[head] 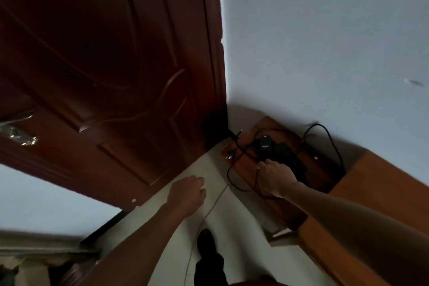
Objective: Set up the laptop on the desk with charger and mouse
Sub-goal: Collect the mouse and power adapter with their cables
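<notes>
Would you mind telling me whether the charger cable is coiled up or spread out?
Spread out: the charger cable trails in loose loops over the low wooden shelf.

Both bare arms reach forward and down. The right hand (275,179) is farther out, to the right, back of the hand up, fingers curled closed as in a grip; what they hold I cannot tell. The left hand (189,193) hangs nearer, to the left, loosely curled, knuckles forward, touching nothing.

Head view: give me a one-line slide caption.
Right hand reaches into tangled black cables on a low wooden shelf by the door; left hand hangs free.
</notes>
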### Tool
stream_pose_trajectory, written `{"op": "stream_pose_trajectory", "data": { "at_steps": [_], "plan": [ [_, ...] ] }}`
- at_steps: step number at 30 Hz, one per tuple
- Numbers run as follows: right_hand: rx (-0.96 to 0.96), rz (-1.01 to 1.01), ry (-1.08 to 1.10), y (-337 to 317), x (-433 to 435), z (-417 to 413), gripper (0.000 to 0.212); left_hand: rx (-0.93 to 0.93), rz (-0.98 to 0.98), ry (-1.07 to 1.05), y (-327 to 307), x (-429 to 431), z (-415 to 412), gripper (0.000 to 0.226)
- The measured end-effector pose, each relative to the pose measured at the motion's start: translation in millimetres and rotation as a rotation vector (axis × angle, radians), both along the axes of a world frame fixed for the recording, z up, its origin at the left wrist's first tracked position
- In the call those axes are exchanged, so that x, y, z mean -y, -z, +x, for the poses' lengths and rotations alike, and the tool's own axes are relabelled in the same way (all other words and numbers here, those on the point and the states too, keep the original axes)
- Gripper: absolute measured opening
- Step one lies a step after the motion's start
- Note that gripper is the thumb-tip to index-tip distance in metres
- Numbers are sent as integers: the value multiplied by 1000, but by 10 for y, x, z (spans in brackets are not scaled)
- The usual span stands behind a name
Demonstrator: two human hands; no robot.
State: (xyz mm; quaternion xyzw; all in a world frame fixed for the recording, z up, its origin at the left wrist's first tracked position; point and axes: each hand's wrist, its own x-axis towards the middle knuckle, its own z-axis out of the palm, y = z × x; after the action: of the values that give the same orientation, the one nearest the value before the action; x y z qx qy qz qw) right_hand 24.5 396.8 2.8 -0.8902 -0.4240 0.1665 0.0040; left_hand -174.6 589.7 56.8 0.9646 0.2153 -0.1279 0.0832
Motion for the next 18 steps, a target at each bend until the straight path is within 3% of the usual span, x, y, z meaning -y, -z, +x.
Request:
{"op": "stream_pose_trajectory", "data": {
  "at_steps": [9, 18],
  "plan": [
    [-139, -5, 492, 249, -530, 270, 35, -20, -86, 269, 149, -1254, 1074, 21],
    [-284, 26, 839, 545, -736, 1034, 35, -52, -162, 400, 470, -1556, 2032, 22]
  ]
}}
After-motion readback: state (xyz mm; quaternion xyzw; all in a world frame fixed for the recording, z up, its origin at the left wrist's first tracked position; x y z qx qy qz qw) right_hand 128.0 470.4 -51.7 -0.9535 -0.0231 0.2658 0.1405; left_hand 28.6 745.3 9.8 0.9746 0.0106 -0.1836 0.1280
